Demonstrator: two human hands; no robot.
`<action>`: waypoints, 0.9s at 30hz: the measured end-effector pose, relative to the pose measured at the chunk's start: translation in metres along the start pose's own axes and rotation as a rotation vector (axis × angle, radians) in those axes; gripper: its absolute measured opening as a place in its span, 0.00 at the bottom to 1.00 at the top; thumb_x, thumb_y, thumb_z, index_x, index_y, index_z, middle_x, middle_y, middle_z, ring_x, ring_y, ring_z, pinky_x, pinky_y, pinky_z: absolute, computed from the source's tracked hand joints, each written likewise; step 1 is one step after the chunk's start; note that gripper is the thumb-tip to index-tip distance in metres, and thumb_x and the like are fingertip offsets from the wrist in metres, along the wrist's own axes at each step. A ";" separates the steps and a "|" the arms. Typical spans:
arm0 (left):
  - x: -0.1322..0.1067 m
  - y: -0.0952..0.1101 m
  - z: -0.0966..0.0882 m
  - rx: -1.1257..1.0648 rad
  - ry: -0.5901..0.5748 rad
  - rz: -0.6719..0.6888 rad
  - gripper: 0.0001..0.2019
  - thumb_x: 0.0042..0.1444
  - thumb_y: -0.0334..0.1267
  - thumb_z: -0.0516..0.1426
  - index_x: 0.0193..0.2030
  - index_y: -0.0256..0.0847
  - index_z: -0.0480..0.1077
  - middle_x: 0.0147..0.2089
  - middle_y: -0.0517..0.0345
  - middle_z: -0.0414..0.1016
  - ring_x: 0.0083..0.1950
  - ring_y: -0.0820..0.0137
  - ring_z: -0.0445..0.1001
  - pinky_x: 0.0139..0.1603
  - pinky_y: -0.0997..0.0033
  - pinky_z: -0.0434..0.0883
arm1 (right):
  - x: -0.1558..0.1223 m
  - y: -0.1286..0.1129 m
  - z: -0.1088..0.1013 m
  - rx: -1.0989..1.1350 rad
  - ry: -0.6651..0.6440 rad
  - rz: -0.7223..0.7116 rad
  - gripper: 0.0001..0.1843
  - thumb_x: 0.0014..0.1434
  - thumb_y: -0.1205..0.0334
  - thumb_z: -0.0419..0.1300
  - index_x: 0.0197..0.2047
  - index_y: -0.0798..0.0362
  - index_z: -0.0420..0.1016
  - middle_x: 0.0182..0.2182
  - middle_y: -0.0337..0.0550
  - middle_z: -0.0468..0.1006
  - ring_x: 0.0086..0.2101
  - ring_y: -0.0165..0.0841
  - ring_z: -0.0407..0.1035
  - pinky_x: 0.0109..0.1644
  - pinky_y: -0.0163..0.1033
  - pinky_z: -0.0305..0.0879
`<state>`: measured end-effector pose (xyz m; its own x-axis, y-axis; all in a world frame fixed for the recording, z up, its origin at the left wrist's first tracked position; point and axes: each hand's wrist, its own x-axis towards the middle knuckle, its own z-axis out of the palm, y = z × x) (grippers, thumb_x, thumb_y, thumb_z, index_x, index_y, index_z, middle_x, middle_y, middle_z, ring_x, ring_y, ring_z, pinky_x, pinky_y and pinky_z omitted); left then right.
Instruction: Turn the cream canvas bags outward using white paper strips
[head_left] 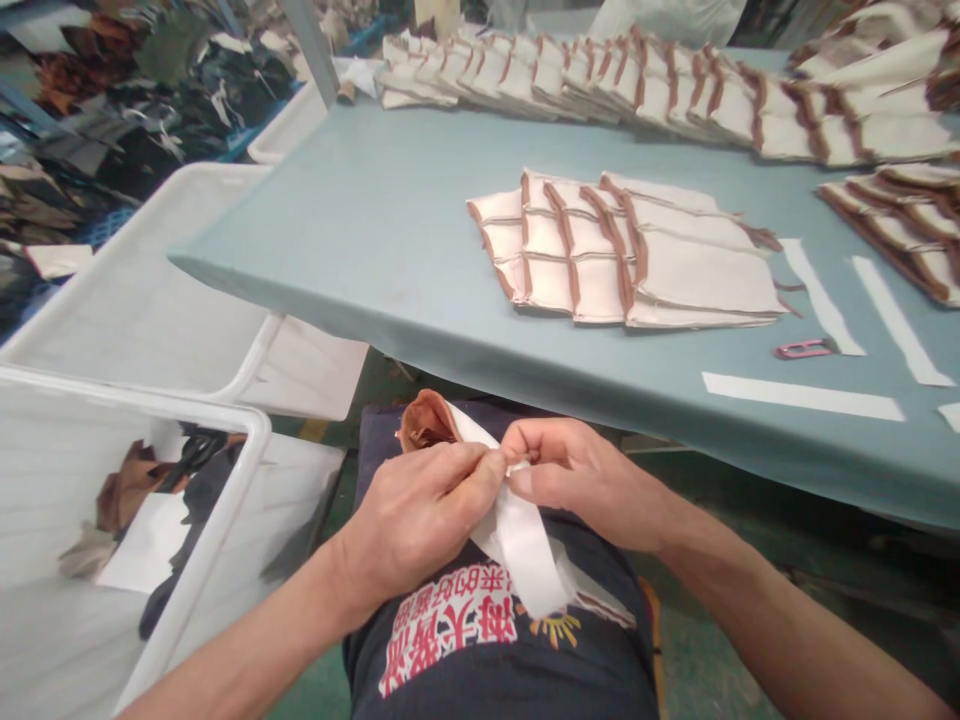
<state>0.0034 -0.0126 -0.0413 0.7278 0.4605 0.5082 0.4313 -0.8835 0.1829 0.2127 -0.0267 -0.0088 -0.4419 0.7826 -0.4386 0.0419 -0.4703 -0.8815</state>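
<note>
- Two bare hands meet over the lap in the head view: the left hand (424, 510) and the right hand (577, 480), fingertips nearly touching.
- Both grips are pinched closed on a white strip (531, 555) where it meets a brown-edged cloth (429, 420) (which layers each finger catches is hidden).
- The strip's loose length hangs from that pinch towards the body, its long axis slanting slightly right; its free end lies over the apron (607, 655).
- The cloth slants beneath the hands, its brown end beyond the left knuckles, towards the worktop (337, 230), and its pale layers reaching down to the right.
- Neither hand is clearly nearer the strip; its hanging part comes out below the right thumb, with the left hand just beside it.
- The worktop's near edge runs just beyond the hands, sloping down to the right, with a dark gap between it and the lap; room to move lies chiefly towards the body.
- A cream bundle (697, 255) sits on the worktop ahead; pink snips (804, 349) and a spare strip (802, 397) lie to its right.
- Left of the lap, near the left forearm, stands a white bin (259, 430) holding scraps (142, 490).
</note>
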 end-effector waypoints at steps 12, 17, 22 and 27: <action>0.006 0.013 -0.013 -0.285 0.085 -0.113 0.12 0.62 0.24 0.58 0.51 0.37 0.68 0.41 0.52 0.83 0.40 0.68 0.81 0.44 0.71 0.75 | -0.013 -0.016 0.002 -0.058 -0.044 0.000 0.10 0.53 0.57 0.61 0.29 0.52 0.65 0.21 0.29 0.59 0.22 0.24 0.50 0.22 0.30 0.48; 0.017 0.015 -0.034 -0.531 -0.148 -0.329 0.03 0.66 0.30 0.54 0.43 0.38 0.69 0.35 0.61 0.78 0.32 0.75 0.74 0.33 0.76 0.69 | -0.021 -0.016 0.003 -0.460 0.069 -0.162 0.03 0.54 0.66 0.56 0.29 0.52 0.67 0.20 0.30 0.60 0.22 0.25 0.51 0.23 0.31 0.47; 0.021 0.009 -0.034 -0.547 -0.322 -0.305 0.19 0.75 0.36 0.45 0.31 0.40 0.65 0.27 0.64 0.69 0.28 0.75 0.67 0.30 0.75 0.64 | -0.018 -0.007 0.004 -0.743 0.134 -0.490 0.06 0.53 0.72 0.55 0.30 0.51 0.65 0.22 0.29 0.62 0.22 0.24 0.52 0.28 0.33 0.49; 0.006 0.005 -0.020 -0.358 -0.156 -0.087 0.21 0.76 0.37 0.46 0.29 0.40 0.65 0.24 0.63 0.68 0.24 0.74 0.64 0.27 0.71 0.59 | -0.020 -0.006 0.001 -0.820 0.064 -0.483 0.07 0.55 0.73 0.55 0.34 0.53 0.71 0.26 0.32 0.71 0.23 0.25 0.57 0.32 0.33 0.54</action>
<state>-0.0003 -0.0162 -0.0205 0.7808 0.5184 0.3488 0.3022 -0.8020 0.5153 0.2200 -0.0401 0.0059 -0.5270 0.8497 0.0181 0.4936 0.3233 -0.8074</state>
